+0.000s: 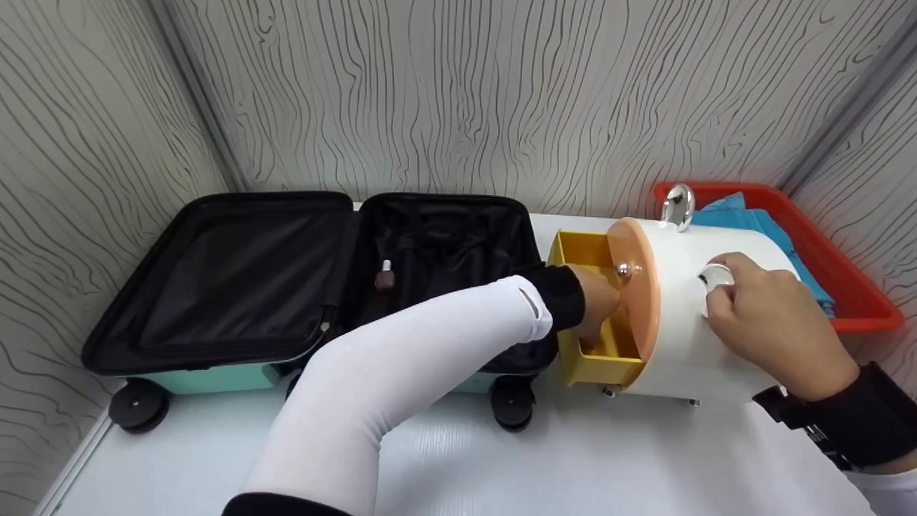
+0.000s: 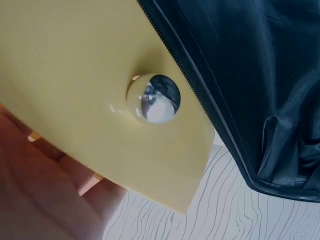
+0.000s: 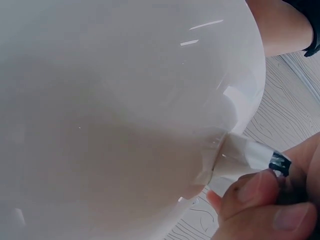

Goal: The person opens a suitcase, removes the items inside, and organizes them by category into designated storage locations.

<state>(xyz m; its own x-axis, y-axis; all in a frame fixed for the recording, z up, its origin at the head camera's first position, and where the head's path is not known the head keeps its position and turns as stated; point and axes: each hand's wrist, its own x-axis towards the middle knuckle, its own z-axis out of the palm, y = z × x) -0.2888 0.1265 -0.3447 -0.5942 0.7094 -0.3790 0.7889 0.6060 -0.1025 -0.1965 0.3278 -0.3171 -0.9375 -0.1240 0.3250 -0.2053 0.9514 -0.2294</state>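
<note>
My left hand (image 1: 596,295) reaches down into a yellow drawer (image 1: 605,370) that is pulled out of a rounded white storage box (image 1: 688,344) with an orange front. The fingertips are hidden inside the drawer. In the left wrist view, the fingers pass behind the drawer's front panel (image 2: 90,115), which bears a silver knob (image 2: 154,98). On the box's top, my right hand (image 1: 777,322) grips a shiny silver handle (image 3: 242,156), thumb and fingers curled round it. A small nail polish bottle (image 1: 385,276) with a pale cap lies in the suitcase.
An open suitcase (image 1: 208,380), teal outside and black inside, lies left of the box, its wheels facing me. Behind the box on the right is a red tray (image 1: 852,258) with blue cloth (image 1: 766,226) in it. Wood-patterned walls (image 1: 444,93) surround the white table (image 1: 458,466).
</note>
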